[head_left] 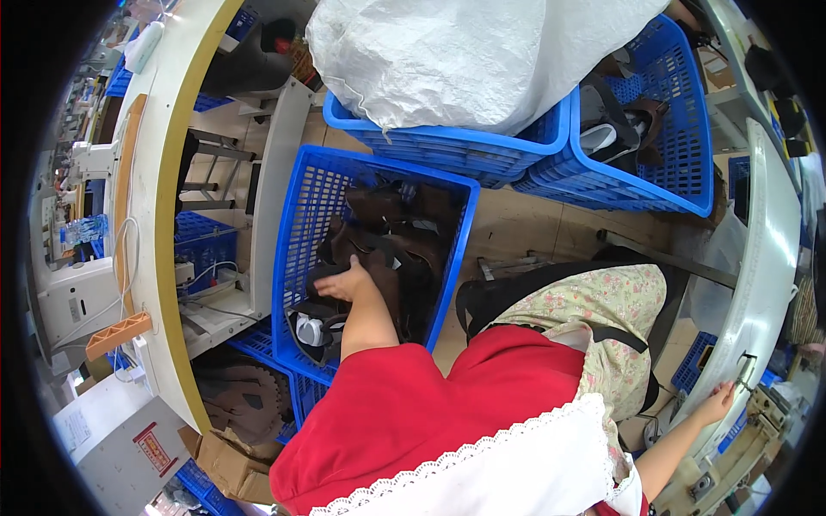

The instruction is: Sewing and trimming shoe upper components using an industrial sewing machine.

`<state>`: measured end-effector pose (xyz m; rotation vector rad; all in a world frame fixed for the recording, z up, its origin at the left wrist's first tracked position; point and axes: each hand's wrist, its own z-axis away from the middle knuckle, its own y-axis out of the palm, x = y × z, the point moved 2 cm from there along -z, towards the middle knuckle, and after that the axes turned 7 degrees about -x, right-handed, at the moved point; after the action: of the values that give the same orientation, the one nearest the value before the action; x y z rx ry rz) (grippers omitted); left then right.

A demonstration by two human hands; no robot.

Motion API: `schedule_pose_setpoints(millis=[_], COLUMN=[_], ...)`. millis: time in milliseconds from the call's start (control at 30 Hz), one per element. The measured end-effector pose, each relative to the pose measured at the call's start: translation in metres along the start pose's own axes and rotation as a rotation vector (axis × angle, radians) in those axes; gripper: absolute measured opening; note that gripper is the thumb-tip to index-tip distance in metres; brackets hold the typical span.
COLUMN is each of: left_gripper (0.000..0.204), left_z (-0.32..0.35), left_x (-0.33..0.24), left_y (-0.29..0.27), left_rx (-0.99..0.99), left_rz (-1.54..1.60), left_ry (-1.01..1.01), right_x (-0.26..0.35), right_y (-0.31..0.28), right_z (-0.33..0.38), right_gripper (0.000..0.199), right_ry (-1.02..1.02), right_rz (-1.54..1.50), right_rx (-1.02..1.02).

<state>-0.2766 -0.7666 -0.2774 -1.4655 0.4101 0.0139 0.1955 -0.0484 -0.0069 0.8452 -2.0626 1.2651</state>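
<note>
My left hand (346,282) reaches down into a blue plastic crate (469,225), its fingers spread and nothing held in them. Under and around it lies a heap of dark brown and black pieces (400,249) that look like leather or fabric parts. Nearer me in the same crate is a small white and grey item (310,328), its kind unclear. Far to the right, my right hand (716,402) is at the rim of a white worktable (761,232), beside a metal fitting (747,370). Its fingers are bunched together, and what they grip is hidden.
Beyond the crate stand another blue crate (447,148) under a large white sack (447,60) and a blue crate (637,185) of dark parts. A yellow-edged table (176,172) runs along the left. A cardboard box (228,464) and more brown pieces (245,400) are at lower left.
</note>
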Motion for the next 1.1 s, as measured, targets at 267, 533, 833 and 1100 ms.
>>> schedule_pose_setpoints(millis=[267, 533, 833, 1100], left_gripper=[0.077, 0.036, 0.022, 0.035], left_z=[-0.007, 0.035, 0.136, 0.367], left_x=[0.035, 0.009, -0.177, -0.240], left_y=[0.034, -0.034, -0.316, -0.365], left_rx=[0.467, 0.795, 1.394, 1.371], left_rz=[-0.712, -0.566, 0.363, 0.483], left_ry=[0.362, 0.523, 1.068, 2.036], right_x=[0.008, 0.023, 0.020, 0.063], right_y=[0.007, 0.011, 0.013, -0.005], right_z=[0.010, 0.033, 0.050, 0.147], right_gripper=[0.045, 0.043, 0.040, 0.021], right_ry=[0.006, -0.090, -0.161, -0.025], right_rz=[-0.023, -0.042, -0.081, -0.391], right_rx=[0.011, -0.054, -0.090, -0.038])
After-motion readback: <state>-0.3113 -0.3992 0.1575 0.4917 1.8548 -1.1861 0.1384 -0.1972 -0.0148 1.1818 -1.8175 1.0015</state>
